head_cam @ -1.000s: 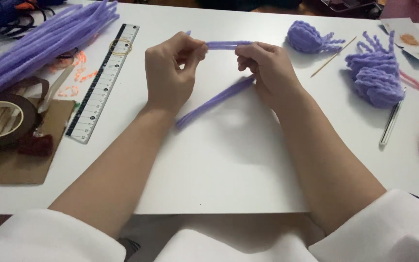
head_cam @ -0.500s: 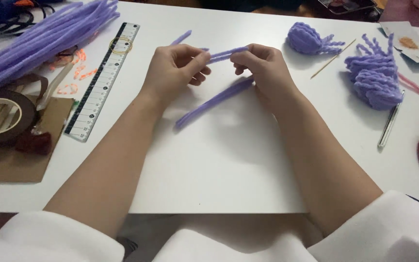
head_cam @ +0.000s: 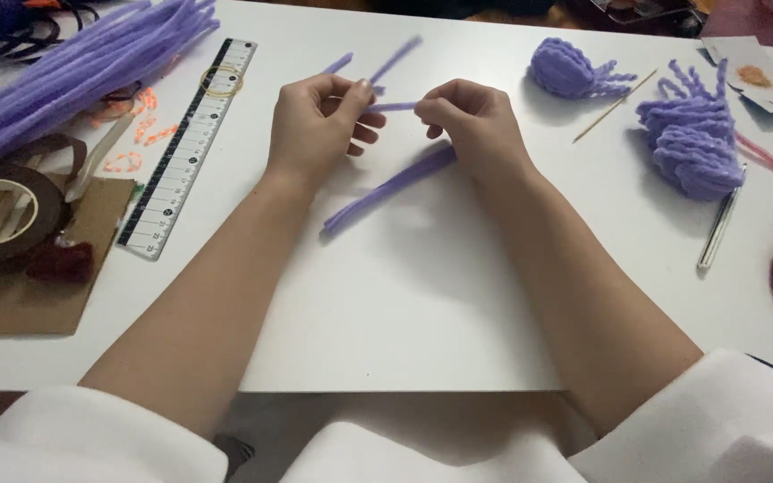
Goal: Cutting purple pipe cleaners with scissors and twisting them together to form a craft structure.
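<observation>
White desk [head_cam: 404, 295], craft clutter pushed to both edges so the middle is free. Left hand [head_cam: 319, 125] and right hand [head_cam: 476, 125] each pinch one purple pipe cleaner [head_cam: 393, 107] between fingertips, raised off the desk, taut for bending. Spare pipe cleaner [head_cam: 386, 190] lies under the right wrist; ruler [head_cam: 185, 152] left.

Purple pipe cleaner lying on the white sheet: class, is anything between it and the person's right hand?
Nothing visible. The loose pipe cleaner lies just beneath the right hand, which, with the left hand, pinches another short piece above the sheet.
</observation>
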